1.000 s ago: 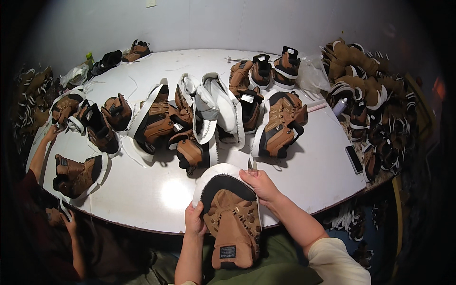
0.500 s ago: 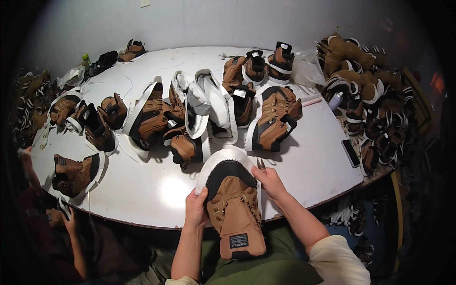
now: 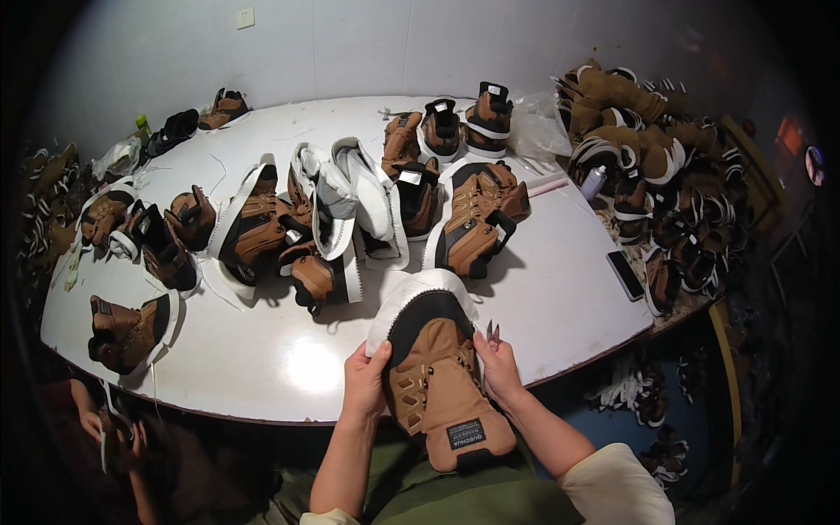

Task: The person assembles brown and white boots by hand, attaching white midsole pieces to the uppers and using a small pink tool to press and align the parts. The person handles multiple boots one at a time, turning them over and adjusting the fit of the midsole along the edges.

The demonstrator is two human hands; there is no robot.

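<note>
Shoe (image 3: 426, 363) (one) held by fingers (image 3: 380, 353) of two hands (image 3: 362, 382) (image 3: 501, 372).

From here I could pass a hand over the white tabletop (image 3: 560, 302) on the right, up to the phone (image 3: 625, 276). The held shoe (image 3: 442, 376) fills the near middle; clustered shoes (image 3: 374, 208) block straight beyond it. A lone shoe (image 3: 129, 336) obstructs the near left, a heap of shoes (image 3: 674, 171) the far right.
</note>
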